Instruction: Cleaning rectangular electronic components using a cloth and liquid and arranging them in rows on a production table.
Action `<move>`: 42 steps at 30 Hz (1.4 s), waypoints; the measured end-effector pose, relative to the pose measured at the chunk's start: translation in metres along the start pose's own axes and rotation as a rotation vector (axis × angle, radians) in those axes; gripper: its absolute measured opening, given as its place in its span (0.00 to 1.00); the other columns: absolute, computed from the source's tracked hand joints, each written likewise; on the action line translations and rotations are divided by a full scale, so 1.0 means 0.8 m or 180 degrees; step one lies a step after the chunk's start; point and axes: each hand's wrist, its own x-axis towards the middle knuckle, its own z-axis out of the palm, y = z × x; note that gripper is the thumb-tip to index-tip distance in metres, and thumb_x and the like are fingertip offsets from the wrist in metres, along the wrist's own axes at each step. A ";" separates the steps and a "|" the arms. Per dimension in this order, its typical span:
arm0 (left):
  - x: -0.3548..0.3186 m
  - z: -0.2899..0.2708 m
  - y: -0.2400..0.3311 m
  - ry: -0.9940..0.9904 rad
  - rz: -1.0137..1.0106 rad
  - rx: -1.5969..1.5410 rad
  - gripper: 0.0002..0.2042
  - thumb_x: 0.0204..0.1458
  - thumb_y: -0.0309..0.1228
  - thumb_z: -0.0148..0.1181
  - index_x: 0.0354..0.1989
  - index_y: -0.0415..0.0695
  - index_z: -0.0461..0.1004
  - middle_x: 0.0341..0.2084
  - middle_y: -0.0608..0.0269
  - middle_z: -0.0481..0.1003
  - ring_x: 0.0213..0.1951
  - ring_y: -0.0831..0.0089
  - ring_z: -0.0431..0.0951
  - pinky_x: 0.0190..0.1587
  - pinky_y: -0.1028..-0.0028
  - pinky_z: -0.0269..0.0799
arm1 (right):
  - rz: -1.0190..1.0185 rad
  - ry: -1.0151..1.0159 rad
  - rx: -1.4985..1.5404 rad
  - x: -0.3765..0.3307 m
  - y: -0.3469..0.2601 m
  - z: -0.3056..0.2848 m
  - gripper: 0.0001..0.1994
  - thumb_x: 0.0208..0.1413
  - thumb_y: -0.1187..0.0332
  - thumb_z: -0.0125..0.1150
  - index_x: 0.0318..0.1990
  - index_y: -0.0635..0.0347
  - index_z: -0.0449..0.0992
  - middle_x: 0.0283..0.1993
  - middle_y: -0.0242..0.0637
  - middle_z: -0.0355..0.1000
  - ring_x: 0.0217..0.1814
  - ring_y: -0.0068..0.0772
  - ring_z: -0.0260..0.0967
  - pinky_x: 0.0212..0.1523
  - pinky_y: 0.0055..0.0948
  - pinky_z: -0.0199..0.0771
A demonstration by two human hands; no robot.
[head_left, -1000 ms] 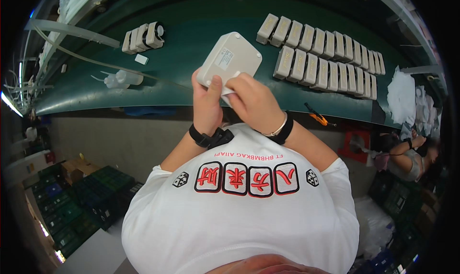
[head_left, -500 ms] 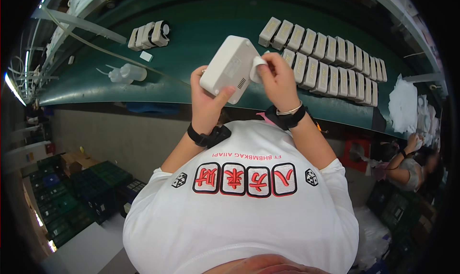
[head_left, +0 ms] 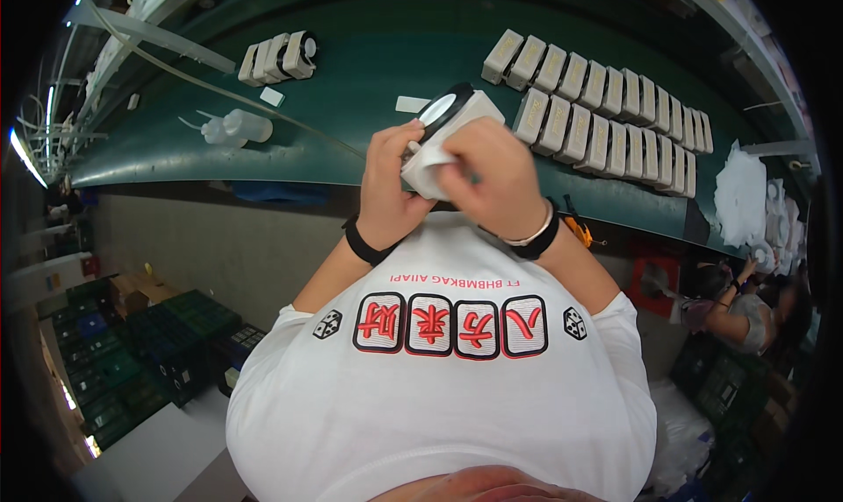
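Observation:
My left hand (head_left: 386, 187) is wrapped round one side of a white boxy device (head_left: 479, 109), held tilted above the table's near edge. A black ring with a pale round face shows on the device's far side. Folded in my right hand (head_left: 493, 179) is a white cloth (head_left: 427, 165), pressed against the device's near side. That hand is partly smeared by motion, and it hides much of the device. Just beyond the device lies a small white rectangular piece (head_left: 411, 104).
On the green table (head_left: 351, 80), two rows of similar white devices (head_left: 584, 133) stand at the right. A smaller group (head_left: 277, 58) stands far left, near clear squeeze bottles (head_left: 237, 129). White cloths (head_left: 740, 195) lie far right, near another person's arm (head_left: 746, 278).
The device has been turned so its black ring and round face now show, and it sits lower. My right hand has brought the cloth across onto the device's near side.

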 end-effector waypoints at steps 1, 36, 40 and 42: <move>0.000 0.002 0.000 -0.0050 0.0082 0.0024 0.31 0.38 0.21 0.69 0.54 0.41 0.63 0.49 0.51 0.67 0.50 0.57 0.70 0.51 0.67 0.68 | -0.0343 -0.0479 -0.0467 0.004 -0.007 0.006 0.05 0.52 0.74 0.60 0.35 0.61 0.70 0.29 0.38 0.68 0.29 0.36 0.68 0.30 0.30 0.67; -0.018 -0.003 -0.025 0.0413 -0.0375 -0.0361 0.30 0.39 0.19 0.69 0.53 0.40 0.63 0.51 0.55 0.66 0.50 0.67 0.69 0.53 0.71 0.65 | 0.1883 0.0972 0.2681 -0.006 0.061 -0.027 0.06 0.58 0.75 0.50 0.42 0.60 0.70 0.50 0.36 0.70 0.51 0.24 0.64 0.56 0.31 0.62; -0.018 -0.003 -0.022 0.0457 -0.0384 -0.0149 0.31 0.37 0.20 0.69 0.53 0.40 0.63 0.48 0.53 0.66 0.49 0.60 0.69 0.52 0.68 0.65 | 0.0228 0.0122 0.1026 0.009 0.019 -0.009 0.07 0.53 0.78 0.50 0.40 0.61 0.68 0.56 0.43 0.70 0.57 0.36 0.67 0.62 0.40 0.60; -0.015 -0.002 -0.019 0.0417 -0.0372 -0.0254 0.32 0.36 0.21 0.69 0.53 0.41 0.62 0.46 0.51 0.65 0.48 0.54 0.68 0.52 0.66 0.65 | -0.0732 -0.1137 -0.0321 0.012 0.007 0.001 0.06 0.52 0.73 0.53 0.36 0.61 0.66 0.58 0.52 0.69 0.62 0.52 0.66 0.64 0.46 0.57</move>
